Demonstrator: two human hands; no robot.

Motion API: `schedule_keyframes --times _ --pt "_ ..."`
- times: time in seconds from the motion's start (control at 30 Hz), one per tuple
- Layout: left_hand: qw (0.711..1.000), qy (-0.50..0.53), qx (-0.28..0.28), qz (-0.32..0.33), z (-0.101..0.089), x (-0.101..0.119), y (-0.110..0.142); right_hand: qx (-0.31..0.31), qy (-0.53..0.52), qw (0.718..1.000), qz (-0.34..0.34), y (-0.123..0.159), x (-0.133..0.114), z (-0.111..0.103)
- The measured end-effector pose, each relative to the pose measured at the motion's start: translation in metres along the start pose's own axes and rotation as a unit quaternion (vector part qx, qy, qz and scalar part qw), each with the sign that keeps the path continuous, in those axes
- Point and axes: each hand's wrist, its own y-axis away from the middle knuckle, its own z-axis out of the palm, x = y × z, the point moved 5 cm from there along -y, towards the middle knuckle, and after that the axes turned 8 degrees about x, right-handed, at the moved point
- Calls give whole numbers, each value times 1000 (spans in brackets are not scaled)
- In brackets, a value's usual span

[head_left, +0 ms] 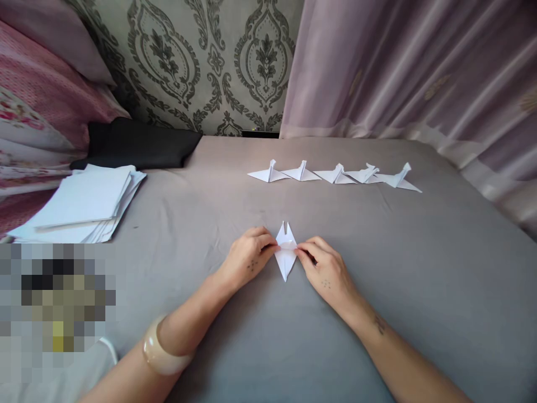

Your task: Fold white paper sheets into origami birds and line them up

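Between my hands is a folded white paper (286, 260), a diamond-like origami form. Two narrow points stick up at its far end and one point faces me. My left hand (251, 252) pinches its left corner between thumb and fingers. On the opposite corner, my right hand (321, 260) has a similar pinch. A curved fold shows across the middle of the paper. Farther back, several finished-looking white paper cranes (302, 171) stand in a row, their wings touching or overlapping.
A stack of white paper sheets (84, 196) lies at the left, in front of a black folded item (142, 143). Grey cloth (419, 268) covers the surface. Purple curtains (377, 67) hang at the right. A pixelated patch hides the lower left, where a white cord (111, 350) emerges.
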Motion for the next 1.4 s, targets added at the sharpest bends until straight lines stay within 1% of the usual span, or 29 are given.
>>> schedule_keyframes --times 0.2,0.47,0.7,0.83,0.97,1.1,1.17,1.23,1.3,1.33,1.4 --pt "998 11 -11 -66 -3 5 -1 -6 -10 999 43 -3 4 3" --pt "994 15 -2 -105 -7 12 -6 4 -1 997 74 -8 6 2" --pt "996 3 1 -93 -3 8 -6 11 53 996 70 -9 2 3" --pt "996 -10 7 -85 0 7 -6 9 64 996 67 -9 2 5" --pt "998 -26 15 -57 4 4 -4 11 63 996 59 -9 3 6" --pt "997 -71 31 -24 5 6 -1 13 68 996 54 -9 5 6" --pt "994 -101 31 18 4 13 0 19 65 996 64 -10 7 4" --pt "987 -132 9 91 7 23 3 23 45 996 67 -10 9 2" --pt "974 -162 -25 156 10 33 6 22 14 998 63 -9 11 0" --pt "968 -176 -38 173 12 36 8 26 -2 998 59 -9 11 -2" --pt "961 -203 -55 177 13 39 10 49 -28 998 39 -5 9 -5"
